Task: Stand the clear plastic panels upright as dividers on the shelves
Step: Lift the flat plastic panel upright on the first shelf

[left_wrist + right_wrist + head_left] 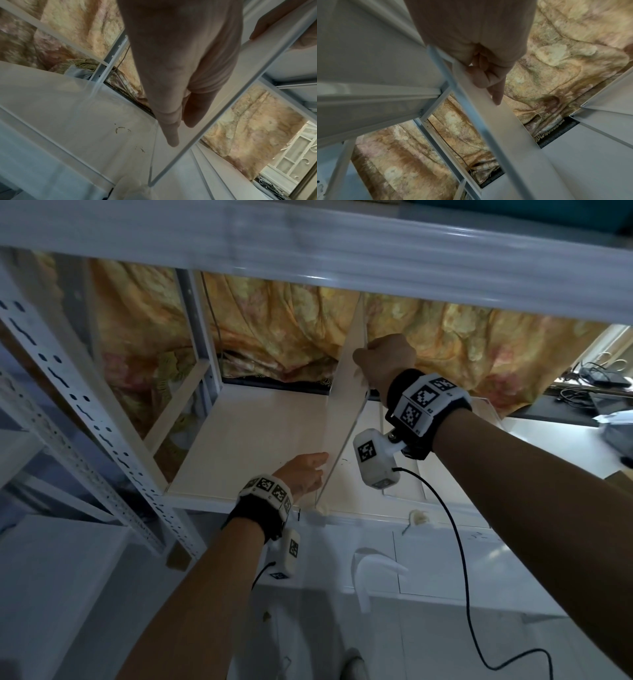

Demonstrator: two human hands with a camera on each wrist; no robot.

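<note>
A clear plastic panel stands on edge, front to back, on the cream shelf board, leaning a little. My right hand grips its top edge, up under the shelf above. In the right wrist view the curled fingers close over that edge of the panel. My left hand is low at the front, left of the panel. In the left wrist view its straight fingers press flat on the panel face, beside the panel's thick edge.
The upper shelf's white front rail hangs close above my right hand. A perforated white post stands at the left. A floral curtain hangs behind the shelf. Two pale lumps sit on the front lip. A cabled desk lies far right.
</note>
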